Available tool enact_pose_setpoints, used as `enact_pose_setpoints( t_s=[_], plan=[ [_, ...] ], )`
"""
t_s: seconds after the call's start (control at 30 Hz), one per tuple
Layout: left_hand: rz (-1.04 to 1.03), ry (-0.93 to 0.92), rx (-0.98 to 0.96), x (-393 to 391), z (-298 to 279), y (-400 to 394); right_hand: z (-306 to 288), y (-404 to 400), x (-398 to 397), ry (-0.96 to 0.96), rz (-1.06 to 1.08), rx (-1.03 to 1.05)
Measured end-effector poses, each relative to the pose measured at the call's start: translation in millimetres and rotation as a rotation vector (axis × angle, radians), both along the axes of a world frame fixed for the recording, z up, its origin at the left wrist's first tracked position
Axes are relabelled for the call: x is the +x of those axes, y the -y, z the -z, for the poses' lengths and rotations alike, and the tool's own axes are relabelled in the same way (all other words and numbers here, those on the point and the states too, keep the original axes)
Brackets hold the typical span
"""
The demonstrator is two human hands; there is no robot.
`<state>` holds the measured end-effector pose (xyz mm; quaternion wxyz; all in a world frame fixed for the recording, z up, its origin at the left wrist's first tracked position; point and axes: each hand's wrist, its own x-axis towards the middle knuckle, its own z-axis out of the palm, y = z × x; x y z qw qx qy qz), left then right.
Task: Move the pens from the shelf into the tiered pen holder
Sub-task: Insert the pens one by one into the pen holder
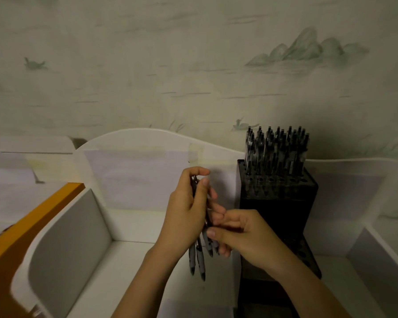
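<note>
Beside the pen holder (278, 203), both hands (189, 216) (246, 239) grip a pen bundle (199, 255).

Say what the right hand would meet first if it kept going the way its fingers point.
The right hand points left, toward the bundle of pens gripped by the left hand. It would meet those pens first; its fingertips look already at them, though depth is unclear.

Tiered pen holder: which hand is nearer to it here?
Right. The right hand sits just in front of the black tiered pen holder, fingers pinching the bundle of pens. The left hand grips that bundle farther left.
</note>
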<state>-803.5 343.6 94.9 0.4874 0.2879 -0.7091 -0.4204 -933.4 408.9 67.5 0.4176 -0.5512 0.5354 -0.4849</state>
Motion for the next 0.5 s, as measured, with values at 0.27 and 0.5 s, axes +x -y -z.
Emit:
enact_pose_setpoints(
  t_s=[0.27, 0.5],
  plan=[
    [0.008, -0.021, 0.018, -6, -2, 0, -6, -5, -2, -0.143, 0.053, 0.008],
    [0.011, -0.039, 0.059, -3, -2, 3, -14, -12, -15, -0.339, 0.177, -0.071]
  ],
)
